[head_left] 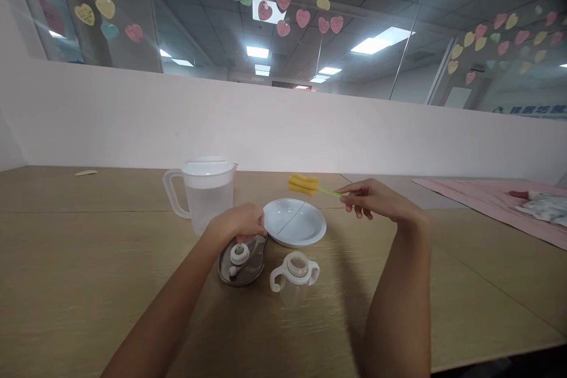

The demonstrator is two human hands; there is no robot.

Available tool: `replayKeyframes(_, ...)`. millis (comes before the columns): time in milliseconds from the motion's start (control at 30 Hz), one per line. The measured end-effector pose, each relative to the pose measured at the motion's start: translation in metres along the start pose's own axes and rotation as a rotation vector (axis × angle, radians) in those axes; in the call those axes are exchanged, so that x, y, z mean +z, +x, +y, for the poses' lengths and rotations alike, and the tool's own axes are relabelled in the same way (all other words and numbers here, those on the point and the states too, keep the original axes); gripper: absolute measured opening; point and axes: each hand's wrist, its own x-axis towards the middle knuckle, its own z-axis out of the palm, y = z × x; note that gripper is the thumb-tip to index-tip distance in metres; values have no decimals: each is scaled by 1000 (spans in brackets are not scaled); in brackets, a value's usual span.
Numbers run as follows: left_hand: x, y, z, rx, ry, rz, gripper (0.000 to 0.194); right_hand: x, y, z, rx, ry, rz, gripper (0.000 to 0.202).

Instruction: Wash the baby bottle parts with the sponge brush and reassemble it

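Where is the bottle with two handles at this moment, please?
In the head view, the two-handled bottle stands upright on the table, just right of the gray-brown tray and nearer than the white dish.

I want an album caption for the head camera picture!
A right hand holds a yellow sponge brush near a white bowl.

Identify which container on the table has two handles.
The small bottle nearest the camera; the pitcher shows only one handle, the white bowl and dark tray none.

the jug [209, 196] is smooth, cloudy plastic; the bowl [310, 225], glossy and smooth; the brush head [303, 183], spongy and matt; the tray [253, 275], shiny, metal-looking; the surface [88, 283], wood-grained.
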Motion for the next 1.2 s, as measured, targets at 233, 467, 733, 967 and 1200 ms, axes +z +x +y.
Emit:
replayKeyframes(233,28,-22,49,371,122,-72,60,1,3,2,-28,15,-10,44)
replayKeyframes(467,44,-24,61,422,199,-88,58,0,-1,-1,-31,34,45,42)
replayKeyframes(733,43,-19,58,485,193,-136,54,0,-1,0,-60,87,72,37)
replayKeyframes(967,5,-29,43,506,-67,184,45,-2,-3,-4,-135,164,310,37)
replayKeyframes(1200,-4,12,17,386,-302,1001,51,-2,-18,-11,-269,322,483,47)
